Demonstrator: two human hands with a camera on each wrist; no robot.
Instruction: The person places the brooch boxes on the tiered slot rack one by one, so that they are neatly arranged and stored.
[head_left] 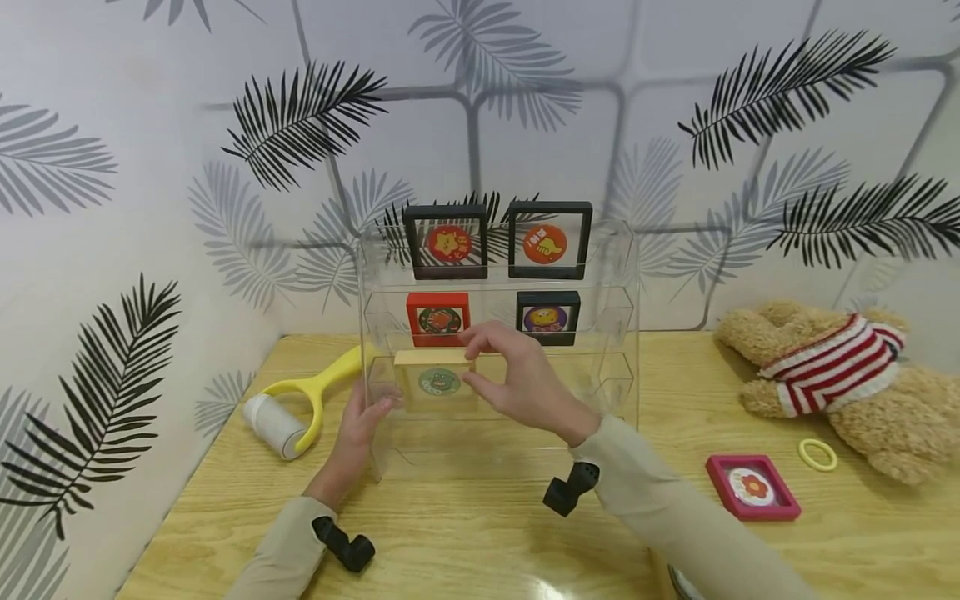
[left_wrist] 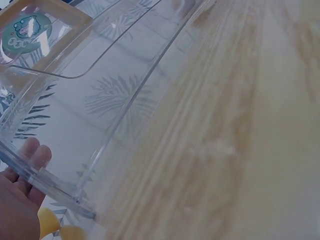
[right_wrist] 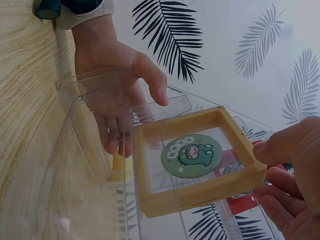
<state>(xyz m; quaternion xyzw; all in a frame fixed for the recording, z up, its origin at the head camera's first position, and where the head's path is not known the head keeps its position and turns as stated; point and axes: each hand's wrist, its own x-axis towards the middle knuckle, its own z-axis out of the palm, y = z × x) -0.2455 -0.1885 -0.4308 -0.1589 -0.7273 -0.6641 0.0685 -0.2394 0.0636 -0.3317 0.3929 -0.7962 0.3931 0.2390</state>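
A clear acrylic tiered rack (head_left: pixel 495 454) stands on the table in the head view. My right hand (head_left: pixel 528 379) pinches the right edge of a yellow display frame (head_left: pixel 431 357) at the rack's lower tier, thumb in front and fingers behind. The right wrist view shows a round green badge (right_wrist: pixel 192 156) with a cartoon figure inside this frame. My left hand (head_left: pixel 356 433) holds the rack's left side, its fingers (left_wrist: pixel 41 156) around the clear side panel. Above the yellow frame, a red frame (head_left: pixel 412 325) and a black frame (head_left: pixel 548 335) sit on the middle tier.
Two larger black frames (head_left: pixel 446 273) (head_left: pixel 547 272) occupy the top tier. Left of the rack are a yellow forked handle (head_left: pixel 341 367) and a white cylinder (head_left: pixel 272 425). Rightward lie a pink frame (head_left: pixel 783 510), a yellow ring (head_left: pixel 804 457) and a teddy bear (head_left: pixel 885 425).
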